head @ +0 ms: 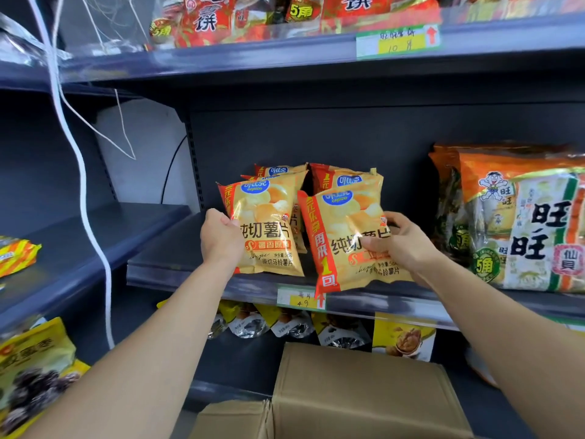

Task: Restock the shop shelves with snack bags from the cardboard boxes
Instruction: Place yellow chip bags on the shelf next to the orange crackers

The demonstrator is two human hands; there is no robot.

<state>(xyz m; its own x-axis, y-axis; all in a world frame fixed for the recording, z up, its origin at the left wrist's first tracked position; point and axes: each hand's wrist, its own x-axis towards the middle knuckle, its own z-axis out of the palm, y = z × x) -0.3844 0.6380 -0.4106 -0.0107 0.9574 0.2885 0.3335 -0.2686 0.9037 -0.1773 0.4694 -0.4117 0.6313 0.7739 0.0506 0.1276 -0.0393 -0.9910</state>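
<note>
The cardboard box sits low in front of the shelving. Its brown flaps face up, and I cannot see what is in it.

Above it, the middle shelf carries a small cluster of yellow chip bags near its left end. Two of them are being handled. The left hand curls round the left edge of the left chip bag, which stands upright at the shelf's front edge. The right hand grips the right side of the right chip bag, fingers spread over its front. This bag is tilted, and its bottom overhangs the front edge. Two more of the same bags stand behind them, towards the back panel.

Each bag has a blue oval logo reading "copico" and large characters "纯切薯片". A red band runs down the left side, ending in "1包" on the right-hand bag. A price tag on the front edge, just below the bags, is handwritten "49".

At the right end of the same shelf stand big orange-and-white packs printed "旺旺" and "仙贝", with a green "5角" roundel. The upper shelf holds red packs, and its tag reads "10".
</note>
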